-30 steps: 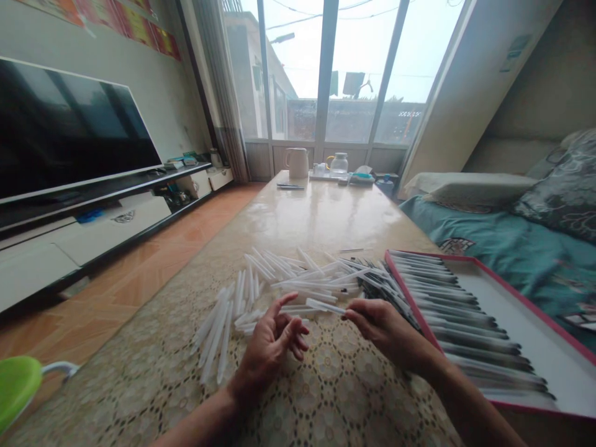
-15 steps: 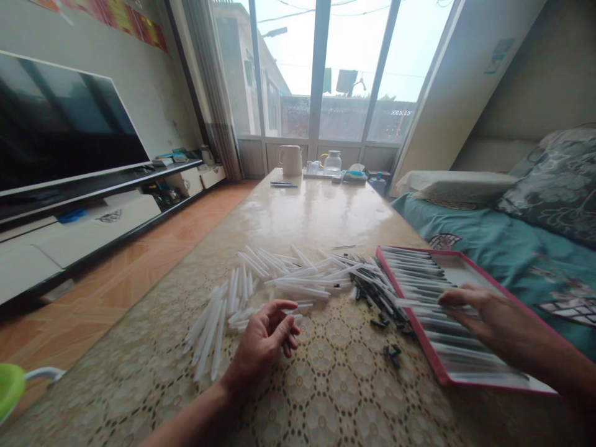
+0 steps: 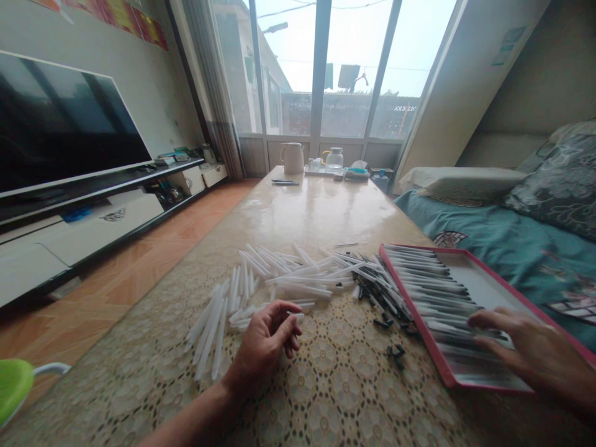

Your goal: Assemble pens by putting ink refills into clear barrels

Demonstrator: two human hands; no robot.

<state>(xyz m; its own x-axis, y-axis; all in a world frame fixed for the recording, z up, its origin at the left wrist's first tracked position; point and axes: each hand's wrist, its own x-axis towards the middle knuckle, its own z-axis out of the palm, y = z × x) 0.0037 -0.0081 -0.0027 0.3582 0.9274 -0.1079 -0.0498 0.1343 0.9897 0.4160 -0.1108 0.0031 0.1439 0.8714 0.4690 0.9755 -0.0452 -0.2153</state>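
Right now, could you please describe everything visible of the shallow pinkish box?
The shallow open box with pinkish walls looks like cardboard, with a pale base. It lies flat on the beige patterned table, at its right edge. Translucent tubes with dark ends lie side by side inside, leaving a bare strip along its right. The right hand hides its near right part; contact is unclear.

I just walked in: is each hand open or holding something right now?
Left hand: open, loosely curled near the white tubes, nothing visible in it.
Right hand: open, over the dark-ended tubes in the red-edged box; contact unclear.
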